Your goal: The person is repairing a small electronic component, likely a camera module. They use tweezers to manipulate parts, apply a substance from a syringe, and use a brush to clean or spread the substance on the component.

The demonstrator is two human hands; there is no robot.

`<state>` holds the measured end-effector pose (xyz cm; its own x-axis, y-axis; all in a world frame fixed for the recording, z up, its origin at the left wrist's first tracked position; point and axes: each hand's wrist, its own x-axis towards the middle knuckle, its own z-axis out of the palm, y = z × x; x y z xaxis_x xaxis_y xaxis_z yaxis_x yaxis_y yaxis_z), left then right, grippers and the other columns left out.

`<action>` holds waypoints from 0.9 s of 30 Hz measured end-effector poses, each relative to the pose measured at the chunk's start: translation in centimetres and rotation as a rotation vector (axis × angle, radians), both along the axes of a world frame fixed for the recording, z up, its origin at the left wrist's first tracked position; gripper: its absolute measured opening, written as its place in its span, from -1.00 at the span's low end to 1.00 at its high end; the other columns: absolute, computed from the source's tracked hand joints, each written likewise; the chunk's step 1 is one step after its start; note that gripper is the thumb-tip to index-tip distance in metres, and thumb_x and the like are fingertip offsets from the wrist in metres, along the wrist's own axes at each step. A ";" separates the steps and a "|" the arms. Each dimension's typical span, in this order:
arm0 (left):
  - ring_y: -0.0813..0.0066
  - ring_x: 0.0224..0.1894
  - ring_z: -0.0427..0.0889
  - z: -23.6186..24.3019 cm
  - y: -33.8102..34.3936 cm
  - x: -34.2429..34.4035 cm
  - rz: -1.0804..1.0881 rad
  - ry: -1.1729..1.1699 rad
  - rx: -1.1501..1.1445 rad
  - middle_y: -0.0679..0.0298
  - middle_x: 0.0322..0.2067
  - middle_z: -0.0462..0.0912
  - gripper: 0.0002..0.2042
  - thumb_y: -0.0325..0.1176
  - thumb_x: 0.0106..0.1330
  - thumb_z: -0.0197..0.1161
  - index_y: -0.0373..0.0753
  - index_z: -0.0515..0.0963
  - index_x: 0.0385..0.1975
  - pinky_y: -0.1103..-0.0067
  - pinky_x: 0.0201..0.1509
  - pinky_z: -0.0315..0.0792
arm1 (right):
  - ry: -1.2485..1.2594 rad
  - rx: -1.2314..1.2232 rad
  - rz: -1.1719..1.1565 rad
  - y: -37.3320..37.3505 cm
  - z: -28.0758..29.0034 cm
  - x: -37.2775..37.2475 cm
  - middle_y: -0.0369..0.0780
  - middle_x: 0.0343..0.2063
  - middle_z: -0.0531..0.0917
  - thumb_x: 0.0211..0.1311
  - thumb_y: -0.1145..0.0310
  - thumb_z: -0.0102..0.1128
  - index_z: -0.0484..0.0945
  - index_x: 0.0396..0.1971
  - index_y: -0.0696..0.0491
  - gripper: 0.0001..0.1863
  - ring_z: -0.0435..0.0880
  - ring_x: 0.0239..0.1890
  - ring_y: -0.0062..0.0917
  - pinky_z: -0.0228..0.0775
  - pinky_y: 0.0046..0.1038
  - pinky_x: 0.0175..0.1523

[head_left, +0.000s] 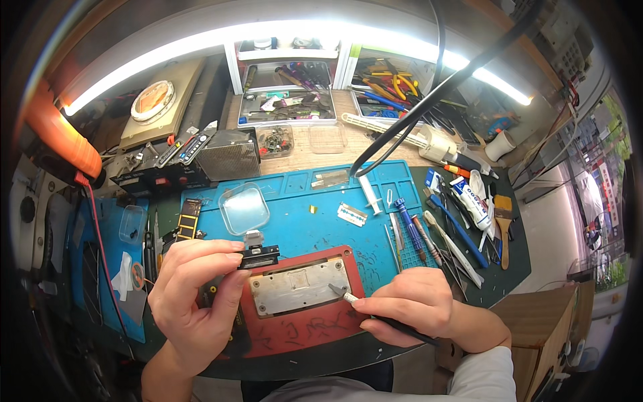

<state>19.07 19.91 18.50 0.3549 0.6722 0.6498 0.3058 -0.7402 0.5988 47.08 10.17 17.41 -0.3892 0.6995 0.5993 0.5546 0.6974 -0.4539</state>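
Observation:
My left hand [201, 291] pinches a small black electronic part [259, 257] between thumb and fingertips, holding it up over the left end of a metal plate. A small clear-and-grey flap [254, 237] stands up from the part. My right hand [408, 307] grips a slim black-handled tool [349, 296] with a pale collar and a flat grey tip; its exact kind is unclear. The tip is over the right side of the silvery metal plate [301, 288], which is set in a red base [308, 331]. The tool's rear end runs out below my right hand.
A blue work mat [295, 214] lies beyond, holding a clear square dish [244, 208], a razor blade [351, 214] and a syringe [369, 195]. Screwdrivers, a brush [503, 224] and a white tube [472, 204] crowd the right. A black cable [429, 100] hangs overhead.

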 end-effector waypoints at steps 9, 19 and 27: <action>0.24 -0.19 0.73 0.0 0.0 -0.1 -0.004 -0.010 0.018 0.08 -0.23 0.76 -0.79 -0.66 0.14 0.47 -0.34 0.66 -0.24 0.47 -0.11 0.58 | 0.022 0.017 -0.145 0.3 0.6 0.5 -0.15 -0.36 0.72 0.08 0.48 0.52 0.73 -0.06 0.14 -0.63 0.72 -0.47 -0.39 0.55 -0.46 -0.44; 0.27 -0.20 0.72 -0.2 0.2 -0.2 -0.006 -0.028 0.022 0.12 -0.23 0.77 -0.79 -0.64 0.14 0.48 -0.32 0.67 -0.23 0.48 -0.11 0.57 | -0.427 -0.149 -0.256 0.4 0.4 2.1 -0.22 -0.29 0.68 0.09 0.52 0.42 0.69 -0.20 0.13 -0.76 0.71 -0.33 -0.40 0.56 -0.40 -0.29; 0.25 -0.18 0.74 -0.3 0.2 -0.2 0.008 -0.021 0.039 0.13 -0.22 0.78 -0.78 -0.63 0.13 0.49 -0.30 0.67 -0.24 0.47 -0.09 0.58 | -0.246 -0.120 -0.188 0.1 1.8 2.5 -0.24 -0.56 0.68 -0.11 0.64 0.37 0.67 -0.37 0.12 -0.78 0.72 -0.53 -0.37 0.54 -0.47 -0.39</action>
<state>18.84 20.15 18.16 0.3355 0.6491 0.6827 0.2994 -0.7606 0.5760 49.55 10.28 19.19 -0.3697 0.8328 0.4120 0.7715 0.5223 -0.3633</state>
